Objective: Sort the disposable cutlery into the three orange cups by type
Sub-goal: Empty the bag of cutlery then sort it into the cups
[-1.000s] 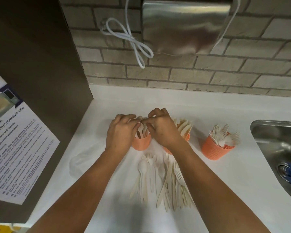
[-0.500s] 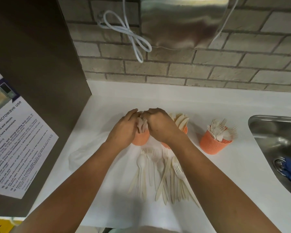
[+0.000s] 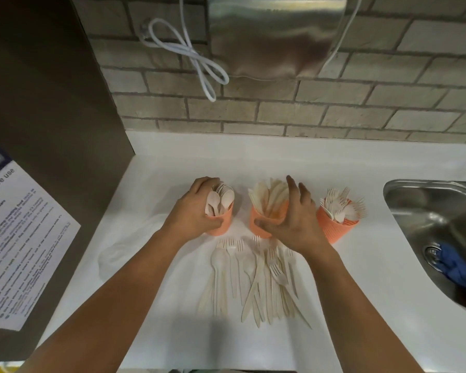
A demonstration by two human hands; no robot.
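Observation:
Three orange cups stand in a row on the white counter. The left cup (image 3: 224,223) holds spoons, and my left hand (image 3: 197,208) is wrapped around its left side. The middle cup (image 3: 258,222) holds knives; my right hand (image 3: 293,219) curls around its right side with the fingers spread, the thumb across its front. The right cup (image 3: 334,228) holds forks and stands untouched. A loose pile of pale cutlery (image 3: 256,278), with spoons, forks and knives mixed, lies on the counter in front of the cups, between my forearms.
A steel sink (image 3: 425,211) with blue and red cloth in it lies at the right. A clear plastic bag (image 3: 124,246) rests left of the cups. A brown panel with a paper notice (image 3: 19,238) stands at left, a brick wall behind.
Both hands were together over the spoon cup. My right hand has moved right to the knife cup, and my left hand has dropped to grip the spoon cup's side.

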